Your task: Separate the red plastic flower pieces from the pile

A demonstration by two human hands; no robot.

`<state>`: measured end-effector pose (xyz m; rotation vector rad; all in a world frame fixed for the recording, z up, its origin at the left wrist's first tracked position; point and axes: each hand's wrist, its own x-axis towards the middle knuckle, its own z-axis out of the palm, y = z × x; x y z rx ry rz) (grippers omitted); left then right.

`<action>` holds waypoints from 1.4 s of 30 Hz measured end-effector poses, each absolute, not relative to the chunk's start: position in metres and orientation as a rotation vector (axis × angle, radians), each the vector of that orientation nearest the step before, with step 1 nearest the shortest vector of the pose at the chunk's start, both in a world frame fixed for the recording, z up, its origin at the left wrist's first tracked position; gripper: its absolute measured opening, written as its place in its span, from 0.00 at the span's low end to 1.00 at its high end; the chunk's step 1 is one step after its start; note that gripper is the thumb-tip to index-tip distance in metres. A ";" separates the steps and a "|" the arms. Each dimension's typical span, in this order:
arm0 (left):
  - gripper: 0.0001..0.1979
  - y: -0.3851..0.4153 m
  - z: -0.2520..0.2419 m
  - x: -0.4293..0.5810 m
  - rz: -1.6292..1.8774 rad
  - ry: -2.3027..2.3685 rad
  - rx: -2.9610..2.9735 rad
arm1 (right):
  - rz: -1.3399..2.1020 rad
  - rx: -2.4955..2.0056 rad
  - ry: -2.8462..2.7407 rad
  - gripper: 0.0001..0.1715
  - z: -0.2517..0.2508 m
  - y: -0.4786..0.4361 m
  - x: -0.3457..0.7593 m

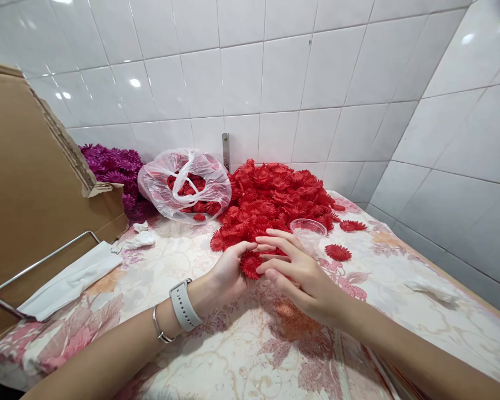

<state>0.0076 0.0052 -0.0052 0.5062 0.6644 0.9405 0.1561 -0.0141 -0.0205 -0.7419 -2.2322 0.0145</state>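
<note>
Just in front of a large heap of red artificial flower heads [279,191], my two hands meet near the middle of the view. My left hand [232,273], with a watch and a bracelet on its wrist, is closed around a red flower [250,265]. My right hand [298,269] reaches over from the right, fingers apart, its fingertips at the flower's edge. Whether those fingertips grip anything is too small to tell. Behind my right hand stands a clear plastic cup [309,230], partly hidden by it.
Left of the heap sits a tied clear bag [185,186] of red flowers, with a purple flower pile [114,166] beyond. A cardboard box [33,183] and metal wire frame [45,258] stand at the left. Loose red flowers [338,252] lie right of the cup.
</note>
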 end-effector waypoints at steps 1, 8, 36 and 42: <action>0.12 0.005 -0.006 0.008 0.937 0.663 0.507 | 0.012 -0.725 -2.200 0.14 -0.020 -0.014 0.156; 0.18 0.003 -0.008 0.010 0.856 0.614 0.562 | -0.009 -0.768 -2.250 0.15 -0.023 -0.018 0.151; 0.15 0.006 -0.018 0.008 0.856 0.640 0.949 | 0.570 -1.066 -1.698 0.06 -0.027 -0.011 0.153; 0.15 0.006 -0.017 0.009 0.838 0.685 1.023 | 0.750 -1.086 -1.582 0.11 -0.032 -0.005 0.156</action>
